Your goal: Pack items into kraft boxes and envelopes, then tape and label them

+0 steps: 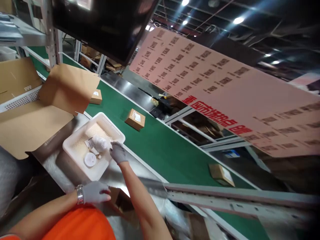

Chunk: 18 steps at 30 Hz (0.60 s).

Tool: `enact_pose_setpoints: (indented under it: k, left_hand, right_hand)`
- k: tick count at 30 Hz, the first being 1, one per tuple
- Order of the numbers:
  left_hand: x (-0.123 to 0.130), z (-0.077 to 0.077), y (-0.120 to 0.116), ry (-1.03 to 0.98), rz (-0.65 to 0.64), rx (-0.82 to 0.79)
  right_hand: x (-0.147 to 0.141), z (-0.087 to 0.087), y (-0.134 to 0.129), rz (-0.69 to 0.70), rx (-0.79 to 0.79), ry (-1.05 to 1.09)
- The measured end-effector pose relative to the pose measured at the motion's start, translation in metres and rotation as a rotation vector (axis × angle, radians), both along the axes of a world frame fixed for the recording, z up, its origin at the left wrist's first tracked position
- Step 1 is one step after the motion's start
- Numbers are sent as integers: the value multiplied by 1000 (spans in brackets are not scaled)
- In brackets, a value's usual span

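Observation:
A white perforated tray (75, 146) sits on the metal worktop beside the green belt. Inside it lie a clear plastic-wrapped item (100, 143), a round white disc (90, 159) and a small label. My right hand (117, 152), in a grey glove, reaches into the tray and pinches the edge of the wrapped item. My left hand (94, 193), also gloved and with a metal watch on the wrist, rests close to my orange shirt, gripping the rim of a small open cardboard box (121, 201).
A green conveyor belt (160, 150) runs diagonally and carries three small sealed boxes (135, 119) (96, 96) (221, 174). Big open carton flaps (67, 86) lie left of the tray. A pink printed sheet (225, 90) hangs overhead. A metal rail (225, 195) crosses at lower right.

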State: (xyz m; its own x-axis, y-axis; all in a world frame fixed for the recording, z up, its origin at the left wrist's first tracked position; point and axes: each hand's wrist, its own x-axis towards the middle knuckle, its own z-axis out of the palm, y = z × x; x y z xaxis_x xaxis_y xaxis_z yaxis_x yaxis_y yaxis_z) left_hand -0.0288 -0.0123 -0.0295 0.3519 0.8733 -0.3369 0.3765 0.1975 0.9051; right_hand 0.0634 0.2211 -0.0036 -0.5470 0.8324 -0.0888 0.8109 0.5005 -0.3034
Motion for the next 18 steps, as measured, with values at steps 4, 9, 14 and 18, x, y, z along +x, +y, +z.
enact_pose_setpoints:
  k: [4, 9, 14, 18]
  left_hand:
    - [-19, 2, -7, -88, 194, 9]
    - [-31, -2, -10, -205, 460, -3]
    - [-45, -7, 6, -300, 655, 39]
    - [-50, -6, 27, -229, 809, 163]
  right_hand:
    - [-43, -10, 33, -16, -37, -99]
    - [-53, -8, 51, -63, -122, -49]
    - [-26, 25, 46, -23, -319, 65]
    - [-2, 51, 13, -15, -485, 309]
